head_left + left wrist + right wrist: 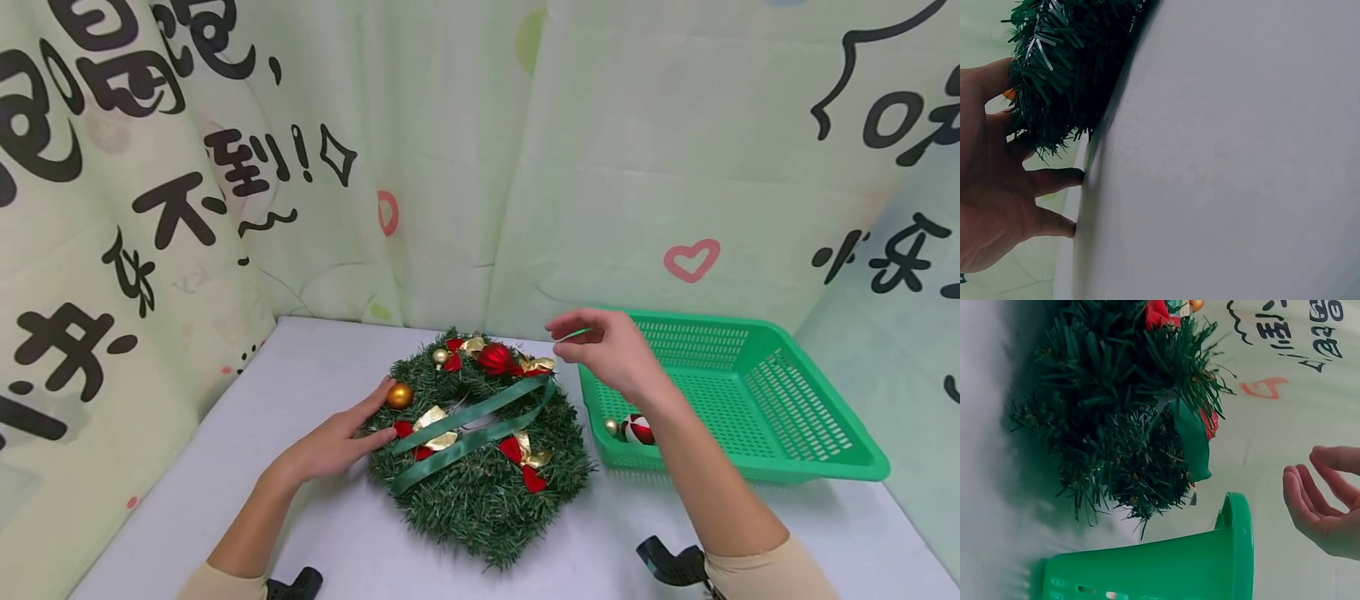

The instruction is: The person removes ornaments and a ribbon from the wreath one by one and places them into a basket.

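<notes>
Wreath (480,483): one, green, flat on the tabletop (322,367), left of the basket (727,400). Trimmed with red-and-gold bows (525,452), an orange ball (400,396) at left and a red ball (496,359) on the far side.

Ribbon (487,404): dark green, two lengths slanting over the central opening from near left to far right; apparently laid on top, the bows left showing beside it.

Left hand (337,442): fingers spread, touching the wreath's left edge beside the orange ball; probably a steadying hold.

Right hand (611,350): raised between wreath and basket, fingers loosely curved, thumb apart, nothing seen in them.

Basket: green, at right, probably set there for reach; holds a striped ball (639,429) and a small gold ball (612,427) in its near-left corner.
</notes>
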A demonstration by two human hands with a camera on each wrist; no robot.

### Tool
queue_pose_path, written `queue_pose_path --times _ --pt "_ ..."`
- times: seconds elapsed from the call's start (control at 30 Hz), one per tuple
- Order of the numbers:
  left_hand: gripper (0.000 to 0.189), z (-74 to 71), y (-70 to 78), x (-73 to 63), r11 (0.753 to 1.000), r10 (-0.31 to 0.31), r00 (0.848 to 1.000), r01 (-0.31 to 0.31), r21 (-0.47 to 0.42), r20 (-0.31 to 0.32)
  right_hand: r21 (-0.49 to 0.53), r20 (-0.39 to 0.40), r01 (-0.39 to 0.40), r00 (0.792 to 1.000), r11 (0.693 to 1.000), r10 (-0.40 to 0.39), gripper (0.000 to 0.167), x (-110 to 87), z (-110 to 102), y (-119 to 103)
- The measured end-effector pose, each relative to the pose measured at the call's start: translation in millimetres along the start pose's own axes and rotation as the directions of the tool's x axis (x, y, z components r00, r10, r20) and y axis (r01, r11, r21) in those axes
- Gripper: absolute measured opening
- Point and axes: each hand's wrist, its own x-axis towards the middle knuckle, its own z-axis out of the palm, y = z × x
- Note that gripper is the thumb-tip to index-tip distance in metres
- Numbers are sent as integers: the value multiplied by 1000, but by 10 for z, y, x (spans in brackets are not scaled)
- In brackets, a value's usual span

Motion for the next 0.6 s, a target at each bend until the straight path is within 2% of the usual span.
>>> queue_pose_path --times 0.23,0.6 --pt "80 6 -2 4 1000 3 1000 -3 -6 3 57 61 -32 998 998 28 31 161 -16 -13" --pt "80 4 -14 7 1000 10 1000 -10 -2 -1 69 106 -15 994 998 8 33 331 43 -58"
